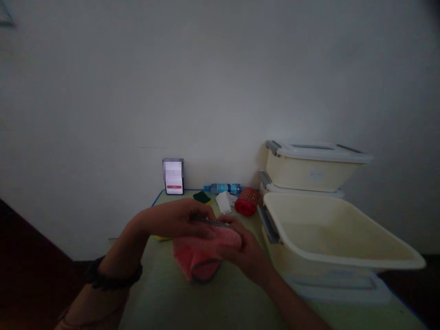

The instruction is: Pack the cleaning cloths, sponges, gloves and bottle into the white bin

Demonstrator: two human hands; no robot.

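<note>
Both hands are together above the near part of the table, around a pink cloth [195, 250] with a dark edge. My left hand [184, 217] comes over the top with bent fingers pressed on the cloth. From the other side, my right hand [245, 250] wraps its fingers and thumb round a bunched fold. A thing with a black-and-white checked edge [216, 223] shows between the hands, against the cloth; its kind is hidden. The lower part of the cloth hangs loose in folds.
On the green tabletop [161, 288], an open cream bin [309, 250] stands right, before stacked lidded bins [309, 172]. Behind my hands are a sponge [202, 197], white paper [225, 201], a bottle [223, 188] and a red woven container [248, 201]. A phone [174, 176] leans on the wall.
</note>
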